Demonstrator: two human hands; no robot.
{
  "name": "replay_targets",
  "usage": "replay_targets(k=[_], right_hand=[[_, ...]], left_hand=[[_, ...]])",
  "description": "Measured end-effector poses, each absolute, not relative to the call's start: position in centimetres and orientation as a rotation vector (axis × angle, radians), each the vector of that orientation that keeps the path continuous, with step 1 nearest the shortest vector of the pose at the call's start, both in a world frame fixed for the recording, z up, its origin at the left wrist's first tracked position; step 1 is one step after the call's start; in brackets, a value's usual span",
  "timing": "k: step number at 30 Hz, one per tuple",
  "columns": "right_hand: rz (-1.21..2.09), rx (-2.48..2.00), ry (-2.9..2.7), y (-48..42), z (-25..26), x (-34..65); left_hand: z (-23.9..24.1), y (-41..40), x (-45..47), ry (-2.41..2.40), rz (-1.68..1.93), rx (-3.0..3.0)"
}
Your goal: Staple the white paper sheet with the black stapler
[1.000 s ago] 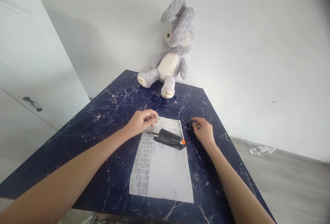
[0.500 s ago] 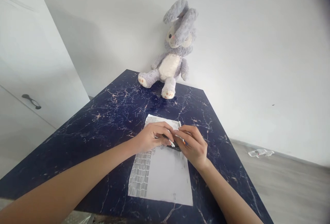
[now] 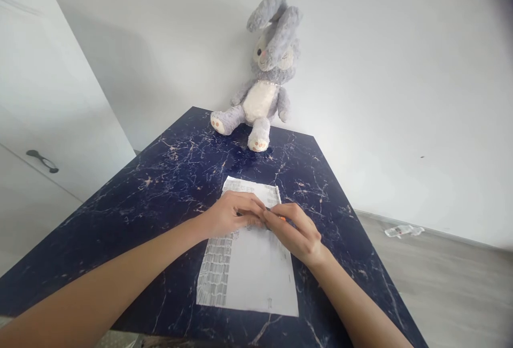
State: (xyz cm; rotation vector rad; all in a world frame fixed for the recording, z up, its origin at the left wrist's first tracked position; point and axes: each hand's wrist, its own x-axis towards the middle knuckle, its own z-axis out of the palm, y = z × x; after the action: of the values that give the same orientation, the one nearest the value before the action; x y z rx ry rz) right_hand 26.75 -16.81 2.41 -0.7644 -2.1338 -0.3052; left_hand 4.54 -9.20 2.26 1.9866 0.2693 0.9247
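My left hand (image 3: pixel 236 213) and my right hand (image 3: pixel 297 232) meet fingertip to fingertip just above a sheet of paper (image 3: pixel 258 278). Both are closed in a pinch around something small, mostly covered by the fingers. An orange bit (image 3: pixel 282 218) shows beside the right fingers, and a little dark material peeks out between the fingertips; its kind is unclear. The paper lies flat, white in the middle, with grey printed patterns down its left side and along its far end.
A dark blue marbled table (image 3: pixel 172 177) bears the paper. At its far end a grey plush rabbit (image 3: pixel 260 102) sits against the wall. A white cabinet (image 3: pixel 44 102) stands at left. Clear plastic packaging (image 3: pixel 403 230) lies on the floor at right.
My fingertips have drawn closer together. A small white piece and a dark strip seen between the hands before are now largely hidden. The camera view has shifted slightly.
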Motion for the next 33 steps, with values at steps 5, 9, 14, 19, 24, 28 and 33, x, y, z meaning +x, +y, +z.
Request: replay_targets(k=[5,9,14,19,24,28,33], right_hand=[[-0.39,-0.679,-2.177,-16.8,3.0,26.8],[-0.43,-0.61,-2.296,-16.8,3.4,26.8],[-0.491,-0.649,-2.356,-17.0,4.0,26.7],[-0.502,-0.606,-2.315,-17.4,4.1,26.7],[-0.433,-0.847,-1.951,-16.0,2.5,28.3],[-0.308,-1.215,-1.754,-13.0,1.2,31.6],[-0.084,-1.618,-1.569,-10.5,-1.0,36.1]], left_hand=[[2.2,-9.2,4.5,0.323,0.945,1.87],[2.2,-9.2,4.5,0.359,0.935,1.806],[2.4,-9.3,4.5,0.361,0.925,1.793],[2.5,-9.2,4.3,0.385,0.909,1.774],[1.9,-8.4,4.1,0.468,0.976,1.679],[2.4,-7.6,3.3,0.485,1.086,1.651],[2.6,-6.0,2.1,0.58,1.24,1.67]])
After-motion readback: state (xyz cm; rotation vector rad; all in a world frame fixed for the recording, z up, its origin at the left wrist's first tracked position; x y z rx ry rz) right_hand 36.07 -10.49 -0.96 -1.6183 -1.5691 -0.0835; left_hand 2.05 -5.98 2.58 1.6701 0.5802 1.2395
